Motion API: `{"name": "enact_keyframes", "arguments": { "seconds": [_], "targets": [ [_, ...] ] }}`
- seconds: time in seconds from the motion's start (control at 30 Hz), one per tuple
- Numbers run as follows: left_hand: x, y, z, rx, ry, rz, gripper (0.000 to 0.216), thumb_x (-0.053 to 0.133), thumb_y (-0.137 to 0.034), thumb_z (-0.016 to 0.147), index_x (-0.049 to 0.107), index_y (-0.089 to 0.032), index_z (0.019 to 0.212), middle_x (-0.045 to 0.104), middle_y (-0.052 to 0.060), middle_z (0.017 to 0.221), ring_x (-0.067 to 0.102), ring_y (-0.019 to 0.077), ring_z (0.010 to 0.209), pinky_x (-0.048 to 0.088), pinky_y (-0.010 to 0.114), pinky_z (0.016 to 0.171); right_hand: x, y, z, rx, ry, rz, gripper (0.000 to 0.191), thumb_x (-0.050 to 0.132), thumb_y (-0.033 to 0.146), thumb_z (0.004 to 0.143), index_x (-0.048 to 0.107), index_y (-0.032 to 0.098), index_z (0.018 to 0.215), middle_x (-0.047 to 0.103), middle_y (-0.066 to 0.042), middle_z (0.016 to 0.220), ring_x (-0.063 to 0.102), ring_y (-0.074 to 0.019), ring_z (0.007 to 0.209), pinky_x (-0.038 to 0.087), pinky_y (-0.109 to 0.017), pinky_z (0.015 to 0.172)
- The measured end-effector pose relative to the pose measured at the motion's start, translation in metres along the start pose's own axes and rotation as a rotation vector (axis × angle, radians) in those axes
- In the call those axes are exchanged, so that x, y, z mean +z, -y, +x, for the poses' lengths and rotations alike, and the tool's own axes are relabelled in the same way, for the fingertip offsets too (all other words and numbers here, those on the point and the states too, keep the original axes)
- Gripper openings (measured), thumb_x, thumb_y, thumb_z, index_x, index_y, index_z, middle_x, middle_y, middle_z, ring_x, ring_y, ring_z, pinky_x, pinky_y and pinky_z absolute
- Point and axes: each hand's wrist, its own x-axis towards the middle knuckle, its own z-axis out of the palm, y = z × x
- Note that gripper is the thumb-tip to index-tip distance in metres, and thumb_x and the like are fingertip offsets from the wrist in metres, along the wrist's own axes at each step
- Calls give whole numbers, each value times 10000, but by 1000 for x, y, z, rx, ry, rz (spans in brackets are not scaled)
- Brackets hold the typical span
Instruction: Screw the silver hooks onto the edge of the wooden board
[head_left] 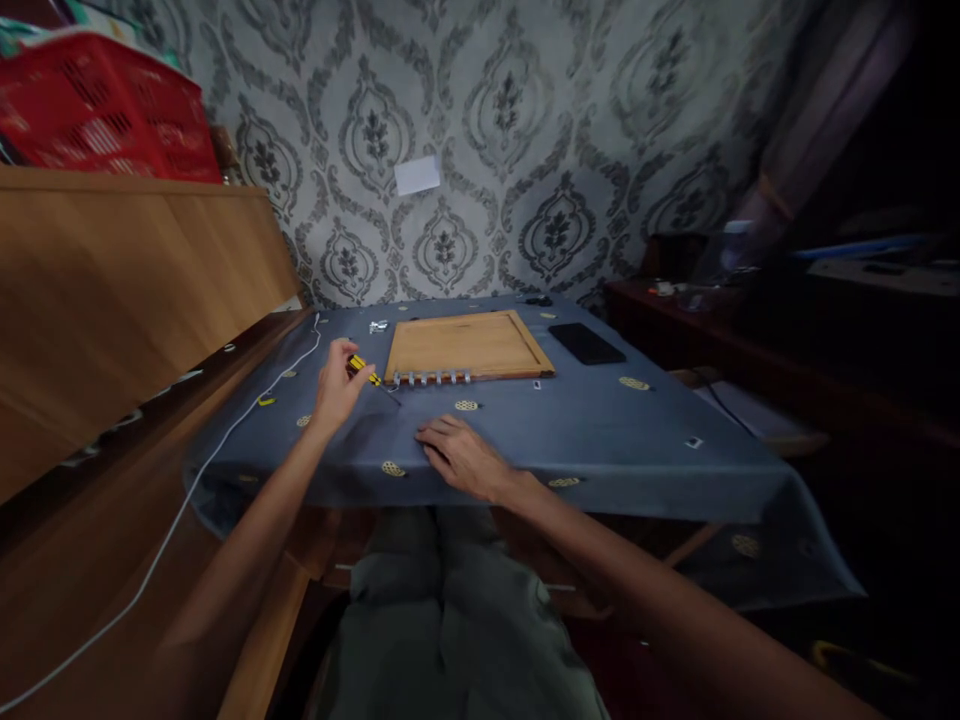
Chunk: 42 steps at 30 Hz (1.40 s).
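Observation:
My left hand (342,388) is closed around the yellow and black handle of a screwdriver (363,370), its thin shaft slanting down to the right over the tablecloth. Palm down, my right hand (462,458) rests near the table's front edge with the fingers stretched forward. Beyond both hands lies a flat wooden panel with a raised frame (465,345). Along its near edge, toward the left, stands a row of several small grey metal pieces (432,378); their exact kind is too small to make out.
A black phone-like slab (586,343) lies right of the panel. Small shiny pieces (378,326) sit behind it at left. A white cable (225,440) runs down the left side, beside a wooden cabinet (135,300) bearing a red basket (112,110). The blue tablecloth (600,430) hangs over the front edge.

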Motion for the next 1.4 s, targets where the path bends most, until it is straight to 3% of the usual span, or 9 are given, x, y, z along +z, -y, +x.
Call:
{"name": "enact_keyframes", "arguments": {
  "seconds": [0.3, 0.5, 0.7, 0.87, 1.0, 1.13, 1.4],
  "targets": [
    [13, 2, 3, 14, 33, -10, 271, 605, -377, 882, 558, -202, 1083, 628, -8, 788, 589, 143, 683, 428, 247, 634, 0, -1, -2, 29, 7, 51, 225, 499, 164, 992, 694, 137, 1099, 689, -144, 1136, 573, -263, 1078, 475, -438, 955],
    [11, -14, 16, 55, 24, -28, 274, 578, -391, 919, 545, -195, 1108, 683, 24, 884, 622, 137, 696, 490, 250, 651, -6, -2, 1, 32, 91, 71, 205, 512, 181, 984, 684, 129, 1083, 672, -139, 1120, 552, -261, 1059, 462, -427, 946],
    [11, -23, 44, 153, -49, -17, 238, 569, -369, 956, 566, -192, 1114, 670, 12, 878, 587, 114, 672, 448, 231, 651, -12, -12, 22, -67, 213, 31, 179, 535, 212, 985, 688, 122, 965, 664, -107, 988, 575, -237, 954, 456, -402, 943],
    [29, -13, 61, 172, -70, -25, 245, 553, -379, 972, 580, -195, 1133, 676, 19, 877, 576, 129, 702, 424, 239, 669, -14, -16, 46, -165, 254, 45, 179, 536, 203, 992, 689, 150, 914, 673, -88, 955, 587, -228, 929, 473, -356, 821],
    [45, -5, 70, 180, -17, -43, 255, 498, -395, 1002, 581, -205, 1148, 665, 18, 892, 556, 128, 674, 412, 247, 659, -13, -17, 58, -223, 265, 52, 201, 513, 196, 1008, 695, 148, 937, 681, -101, 970, 576, -241, 957, 470, -343, 708],
    [55, -3, 75, 166, 63, -97, 312, 552, -456, 971, 604, -201, 1142, 655, 24, 878, 548, 134, 666, 398, 251, 650, -9, -22, 58, -226, 263, 87, 248, 466, 237, 1044, 684, 160, 952, 675, -85, 1002, 565, -229, 1006, 467, -325, 718],
    [54, -6, 76, 264, 161, 58, 327, 412, -439, 1032, 558, -206, 1210, 652, 37, 873, 550, 139, 677, 432, 272, 657, -5, -29, 56, -252, 216, 168, 231, 487, 203, 1019, 670, 165, 884, 668, -72, 937, 557, -219, 913, 458, -328, 710]
  ]
}}
